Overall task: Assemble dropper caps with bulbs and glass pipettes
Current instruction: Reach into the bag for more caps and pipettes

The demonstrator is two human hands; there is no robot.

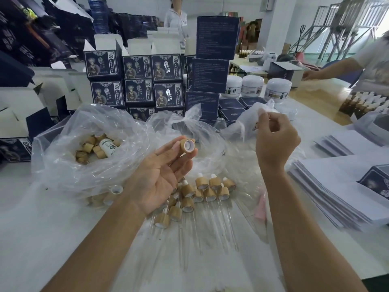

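Observation:
My left hand is palm up and pinches a bamboo dropper cap between thumb and fingertips, its white-lined opening facing me. My right hand is raised over a clear plastic bag, fingers curled, pinching a small white bulb at the fingertips. Below my hands lie several assembled caps with bulbs and glass pipettes on the white table. A larger clear bag at the left holds several loose bamboo caps and a small white bottle.
Stacked dark blue product boxes stand behind the bags, with white jars to their right. Piles of flat white cartons lie at the right. Another person's arm reaches over the far right table; a second person stands at the back.

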